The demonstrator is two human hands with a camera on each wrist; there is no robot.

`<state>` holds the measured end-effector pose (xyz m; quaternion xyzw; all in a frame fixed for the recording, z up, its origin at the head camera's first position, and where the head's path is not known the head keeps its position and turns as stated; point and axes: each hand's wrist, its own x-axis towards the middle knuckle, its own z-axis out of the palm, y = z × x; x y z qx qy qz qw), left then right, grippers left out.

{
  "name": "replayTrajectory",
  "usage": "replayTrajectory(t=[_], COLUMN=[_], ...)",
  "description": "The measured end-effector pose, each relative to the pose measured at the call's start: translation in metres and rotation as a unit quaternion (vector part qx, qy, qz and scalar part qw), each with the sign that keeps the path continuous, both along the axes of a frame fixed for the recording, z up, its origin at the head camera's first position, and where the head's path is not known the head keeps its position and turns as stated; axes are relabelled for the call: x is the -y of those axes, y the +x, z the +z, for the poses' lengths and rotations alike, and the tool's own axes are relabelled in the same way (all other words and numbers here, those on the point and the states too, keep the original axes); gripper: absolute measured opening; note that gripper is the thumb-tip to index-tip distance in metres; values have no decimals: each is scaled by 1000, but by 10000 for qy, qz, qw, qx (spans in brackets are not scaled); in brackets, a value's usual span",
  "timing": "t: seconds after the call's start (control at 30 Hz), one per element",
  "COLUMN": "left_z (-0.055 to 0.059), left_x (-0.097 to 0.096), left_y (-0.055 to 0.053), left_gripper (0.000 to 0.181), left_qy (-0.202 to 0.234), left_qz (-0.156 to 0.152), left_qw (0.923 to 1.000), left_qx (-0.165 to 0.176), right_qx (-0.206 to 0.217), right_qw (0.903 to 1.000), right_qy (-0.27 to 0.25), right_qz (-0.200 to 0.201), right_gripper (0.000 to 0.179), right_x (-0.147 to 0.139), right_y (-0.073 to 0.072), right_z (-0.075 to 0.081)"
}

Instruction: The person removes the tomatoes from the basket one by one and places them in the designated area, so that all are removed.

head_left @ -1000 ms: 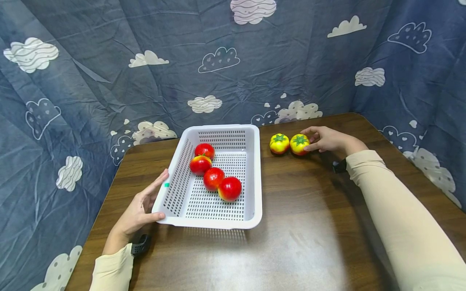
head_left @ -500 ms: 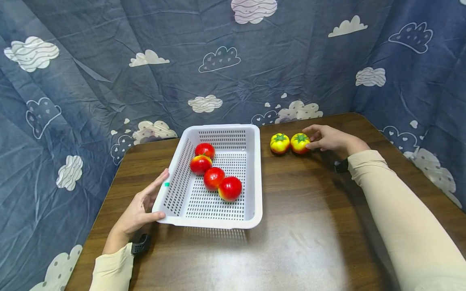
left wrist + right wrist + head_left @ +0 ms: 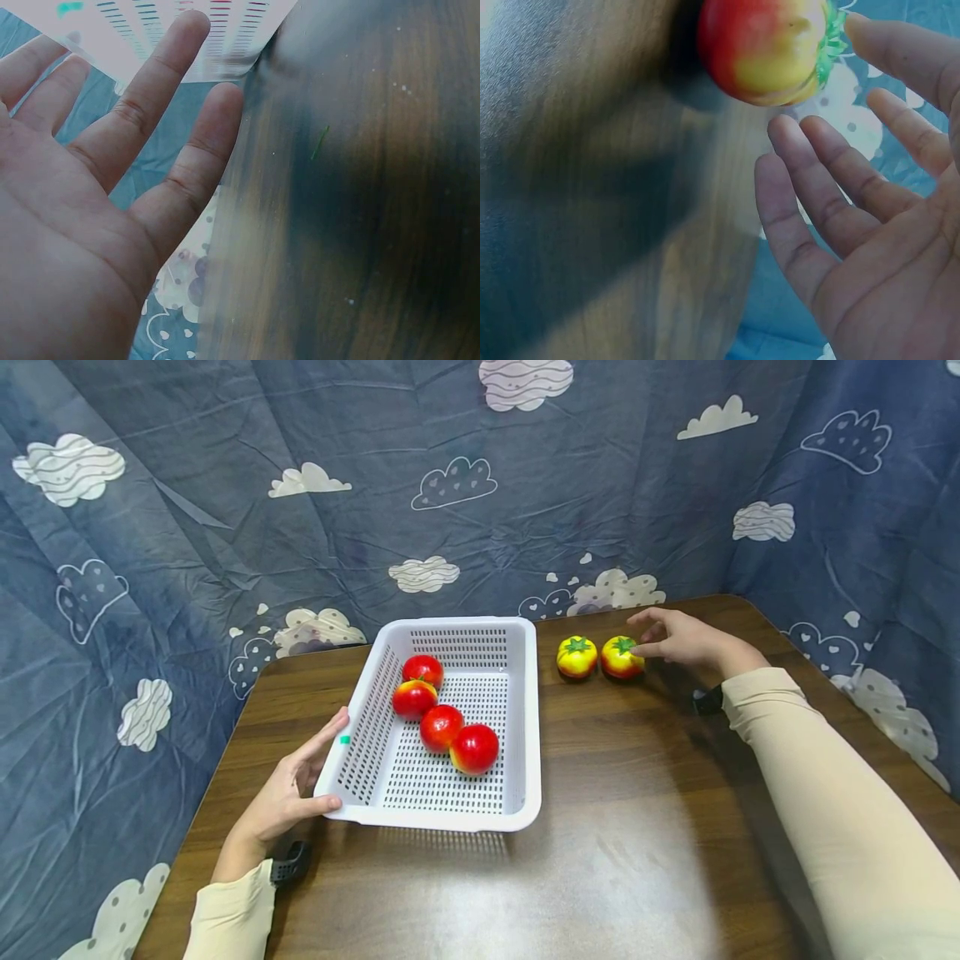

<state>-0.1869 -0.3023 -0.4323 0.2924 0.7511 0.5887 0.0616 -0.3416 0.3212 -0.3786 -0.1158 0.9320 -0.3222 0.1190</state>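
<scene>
In the head view my right hand (image 3: 686,639) is at the right-hand tomato (image 3: 622,657), yellow on top and red below with a green star-shaped leaf. The right wrist view shows the fingers spread, thumb close by the leaf of the tomato (image 3: 769,49), palm holding nothing. A second tomato (image 3: 577,657) sits just to its left. My left hand (image 3: 288,797) rests against the left side of a white perforated basket (image 3: 531,727), thumb at the near corner. Its fingers are extended in the left wrist view. Several red, yellow-edged fruits (image 3: 474,749) lie inside the basket.
The basket stands on a brown wood-grain table (image 3: 615,827). Behind and beside the table hangs a dark blue cloth (image 3: 360,535) with white clouds. A small green tape mark (image 3: 345,740) is on the basket's left rim.
My right hand has drawn slightly up and to the right, its fingers loosening from the tomato. That tomato shifted a little right, widening the gap between the pair. The left hand stays put.
</scene>
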Motion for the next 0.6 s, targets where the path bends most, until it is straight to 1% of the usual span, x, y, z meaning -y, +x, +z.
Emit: replayTrajectory(t=[0.2,0.43,0.6], left_z=[0,0,0], left_x=[0,0,1], left_y=[0,-1,-1], left_gripper=[105,105,105], left_qy=[-18,-30,-34], left_qz=[15,15,16], left_qw=[10000,10000,10000], left_qx=[-30,-46,-35], right_qx=[-401,-622,-797], right_qw=[9987,9971,9950], right_qy=[315,385,410], right_qz=[72,226,445], right_gripper=[57,52,50], right_x=[11,34,54], right_y=[2,7,11], right_z=[12,29,42])
